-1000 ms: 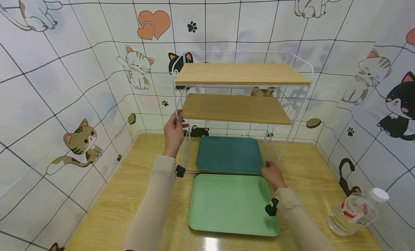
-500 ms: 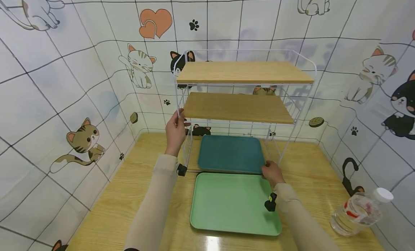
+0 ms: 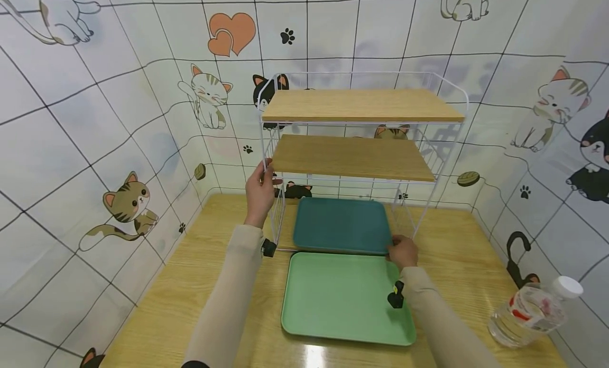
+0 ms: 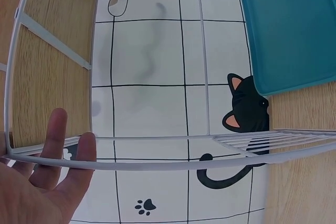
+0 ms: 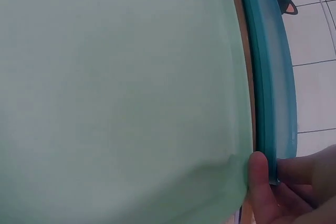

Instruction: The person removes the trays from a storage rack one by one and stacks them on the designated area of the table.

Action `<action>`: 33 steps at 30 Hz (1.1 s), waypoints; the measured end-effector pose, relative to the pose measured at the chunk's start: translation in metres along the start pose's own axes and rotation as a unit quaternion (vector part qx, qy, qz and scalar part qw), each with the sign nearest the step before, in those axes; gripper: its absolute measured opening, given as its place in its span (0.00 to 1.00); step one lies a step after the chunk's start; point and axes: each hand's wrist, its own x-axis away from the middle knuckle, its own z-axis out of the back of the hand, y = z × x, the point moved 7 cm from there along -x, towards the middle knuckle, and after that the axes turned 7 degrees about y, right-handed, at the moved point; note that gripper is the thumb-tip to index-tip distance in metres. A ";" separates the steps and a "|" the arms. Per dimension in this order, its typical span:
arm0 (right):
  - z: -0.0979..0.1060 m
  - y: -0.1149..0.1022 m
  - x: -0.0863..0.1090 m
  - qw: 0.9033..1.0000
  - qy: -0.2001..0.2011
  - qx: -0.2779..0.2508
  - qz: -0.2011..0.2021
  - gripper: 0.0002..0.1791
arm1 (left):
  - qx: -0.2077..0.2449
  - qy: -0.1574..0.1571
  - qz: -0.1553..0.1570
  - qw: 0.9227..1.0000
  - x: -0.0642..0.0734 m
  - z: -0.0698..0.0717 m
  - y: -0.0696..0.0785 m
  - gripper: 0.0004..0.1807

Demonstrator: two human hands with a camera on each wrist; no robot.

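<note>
A white wire rack (image 3: 263, 140) with two wooden shelf boards, the top board (image 3: 361, 104) and the lower board (image 3: 352, 157), stands at the back of the table. My left hand (image 3: 259, 192) grips its front left upright beside the lower board; in the left wrist view the fingers (image 4: 79, 169) pass around the white wire. Beneath the boards lies a teal tray (image 3: 341, 225). My right hand (image 3: 402, 251) pinches that tray's front right corner, thumb (image 5: 258, 174) on the near side of the rim. Directly in front lies a light green tray (image 3: 349, 299), partly under my right wrist.
A clear plastic bottle (image 3: 533, 314) with a white cap stands on the wooden table (image 3: 176, 299) at the right. Tiled, cat-patterned wall covering (image 3: 328, 35) encloses the table at the back and both sides.
The head view has shifted a little, so everything appears slightly farther right. Both hands keep their hold on the rack and the teal tray.
</note>
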 end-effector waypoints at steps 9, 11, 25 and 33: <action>-0.001 -0.006 0.003 1.000 -0.012 -0.001 -0.018 0.31 | -0.002 0.008 -0.014 1.000 0.001 0.002 0.000 0.21; -0.002 -0.007 0.004 0.999 -0.024 -0.006 -0.021 0.32 | -0.005 0.009 -0.015 1.000 0.001 0.001 0.000 0.21; -0.004 -0.022 0.013 0.995 -0.043 -0.079 -0.043 0.33 | -0.005 -0.003 -0.015 1.000 -0.001 0.000 -0.003 0.22; -0.006 -0.021 0.012 0.990 -0.076 -0.103 -0.064 0.33 | -0.014 -0.015 -0.031 0.999 0.013 0.002 0.029 0.22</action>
